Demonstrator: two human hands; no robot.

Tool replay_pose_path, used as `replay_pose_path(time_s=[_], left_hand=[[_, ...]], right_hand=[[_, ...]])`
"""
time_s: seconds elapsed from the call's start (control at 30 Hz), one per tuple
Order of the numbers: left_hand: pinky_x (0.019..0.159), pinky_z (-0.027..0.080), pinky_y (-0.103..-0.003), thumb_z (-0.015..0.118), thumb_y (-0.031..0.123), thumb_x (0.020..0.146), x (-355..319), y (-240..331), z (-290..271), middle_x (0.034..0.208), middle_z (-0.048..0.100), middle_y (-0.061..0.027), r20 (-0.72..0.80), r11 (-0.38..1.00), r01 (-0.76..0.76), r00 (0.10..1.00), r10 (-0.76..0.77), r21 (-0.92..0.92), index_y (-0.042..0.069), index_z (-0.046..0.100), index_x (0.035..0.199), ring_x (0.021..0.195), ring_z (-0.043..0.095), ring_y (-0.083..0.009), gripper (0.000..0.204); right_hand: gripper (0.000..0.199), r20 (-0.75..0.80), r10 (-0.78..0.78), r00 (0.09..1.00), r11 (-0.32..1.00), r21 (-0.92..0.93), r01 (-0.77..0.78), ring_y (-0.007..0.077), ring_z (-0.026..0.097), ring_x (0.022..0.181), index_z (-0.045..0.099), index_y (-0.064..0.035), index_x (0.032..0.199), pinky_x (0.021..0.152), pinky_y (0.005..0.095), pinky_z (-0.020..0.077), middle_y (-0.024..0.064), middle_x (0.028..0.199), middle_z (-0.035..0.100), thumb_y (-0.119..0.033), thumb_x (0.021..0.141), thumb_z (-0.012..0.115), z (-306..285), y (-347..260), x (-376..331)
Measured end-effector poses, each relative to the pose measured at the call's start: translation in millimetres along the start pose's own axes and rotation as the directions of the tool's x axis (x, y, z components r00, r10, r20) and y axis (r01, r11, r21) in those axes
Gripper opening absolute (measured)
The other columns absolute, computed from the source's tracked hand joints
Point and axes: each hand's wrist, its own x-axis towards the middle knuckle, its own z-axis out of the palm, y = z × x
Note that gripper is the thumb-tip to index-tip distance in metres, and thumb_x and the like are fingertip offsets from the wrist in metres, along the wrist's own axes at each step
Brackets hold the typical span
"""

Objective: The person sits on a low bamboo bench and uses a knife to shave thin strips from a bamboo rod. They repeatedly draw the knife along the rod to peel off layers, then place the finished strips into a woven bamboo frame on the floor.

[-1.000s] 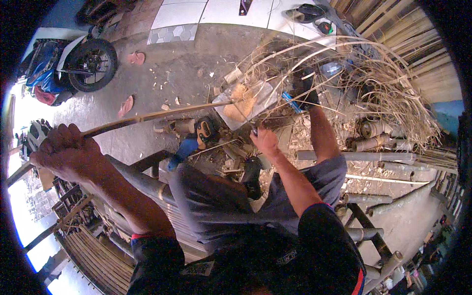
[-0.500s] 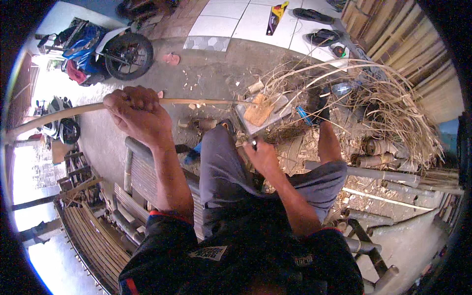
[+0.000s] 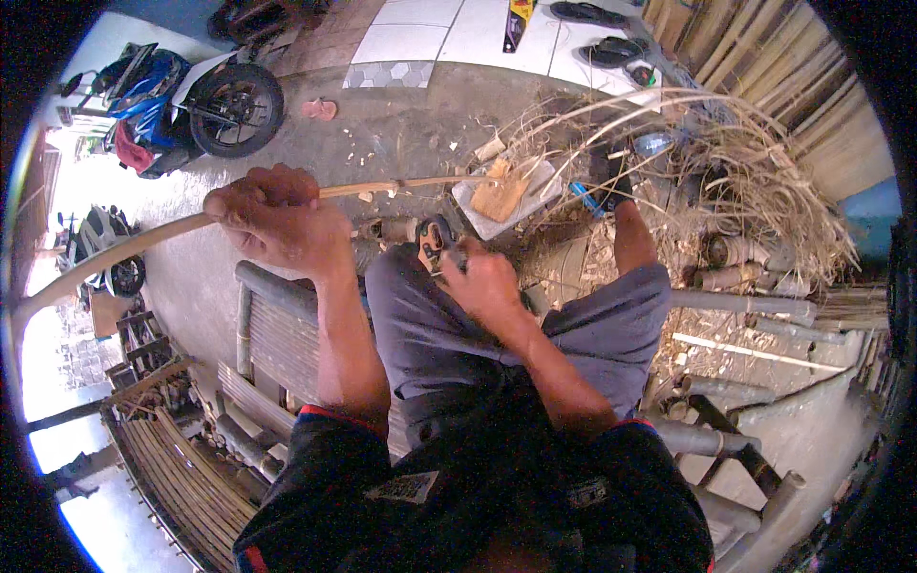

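Note:
My left hand [image 3: 277, 220] is closed around a long, pale bamboo strip [image 3: 124, 250], held out level. The strip bends down at its left end, and its right end reaches the worn wooden block [image 3: 497, 198]. That block lies on a grey stone slab [image 3: 468, 212] on the ground. My right hand [image 3: 484, 285] is closed just above my left knee, close to a black and tan sandal [image 3: 435, 241]. Something dark shows at its fingers, mostly hidden, and its kind cannot be made out.
A heap of thin bamboo shavings [image 3: 755, 172] spreads at the right, beside cut bamboo pieces [image 3: 731, 250]. Bamboo benches [image 3: 287, 325] stand left and right of me. Farther off are a blue motorbike [image 3: 162, 100], a pink sandal [image 3: 320, 109] and a handsaw [image 3: 517, 24].
My right hand has moved left and slightly up, toward the sandal by my left knee. A raised, split spot now shows on the strip's right part. My left hand still grips the strip.

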Motion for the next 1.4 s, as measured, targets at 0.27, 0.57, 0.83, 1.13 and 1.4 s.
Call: replay_pose_path(time_s=[0.27,0.57,0.83,1.13,1.4], left_hand=[[0.039,0.026,-0.027,0.052,0.054,0.097,24.9,-37.3,-17.8,0.056,0.032,0.0017,0.006,0.956,-0.205,0.978,0.209,0.21,0.016,0.034,0.074,0.042,0.03,-0.0103,0.048],[0.04,0.019,-0.025,0.046,0.058,0.097,42.5,-26.5,21.4,0.057,0.027,0.0033,-0.151,0.991,0.111,0.984,-0.098,0.076,0.016,0.029,0.066,0.046,0.025,-0.0097,0.055],[0.042,0.02,-0.024,0.04,0.057,0.099,65.8,-53.8,35.4,0.057,0.028,0.0038,-0.134,0.975,-0.024,0.989,0.055,0.221,0.017,0.027,0.067,0.049,0.025,-0.0085,0.053],[0.048,0.036,-0.022,0.042,0.051,0.1,113.7,-98.3,-16.7,0.06,0.043,0.0006,0.124,0.723,-0.337,0.935,0.332,0.604,0.015,0.042,0.069,0.054,0.04,-0.01,0.048],[0.041,0.029,-0.025,0.04,0.045,0.103,130.6,-98.6,-29.8,0.054,0.032,0.0042,0.125,0.993,0.084,0.988,-0.094,0.077,0.018,0.037,0.063,0.045,0.029,-0.009,0.049]], right_hand=[[0.039,0.0,0.05,0.999,0.998,-0.032,-0.05,0.0449,0.066,0.071,0.065,0.0001,0.099,0.068,0.0519,0.0534,0.025,0.073,0.066,-0.037,0.089,0.063,22.2,36.7,30.3],[0.044,-0.149,-0.008,0.989,0.995,-0.1,-0.007,0.0405,0.067,0.06,0.064,0.0005,0.097,0.058,0.0517,0.0554,0.0225,0.068,0.066,-0.042,0.087,0.063,59.3,124.4,76.6],[0.038,-0.005,0.043,0.999,0.984,-0.174,-0.043,0.0455,0.066,0.07,0.066,0.0004,0.083,0.068,0.0524,0.0547,0.0256,0.078,0.067,-0.038,0.086,0.063,80.0,232.0,109.6],[0.039,0.004,0.336,0.942,0.941,0.039,-0.336,0.0432,0.066,0.067,0.067,0.0005,0.079,0.062,0.0496,0.0544,0.022,0.069,0.065,-0.038,0.082,0.068,98.5,278.0,141.7],[0.038,0.089,0.401,0.912,0.913,-0.126,-0.389,0.0414,0.066,0.07,0.064,0.0006,0.09,0.062,0.048,0.0528,0.0241,0.076,0.065,-0.036,0.082,0.068,108.3,312.6,124.0]])
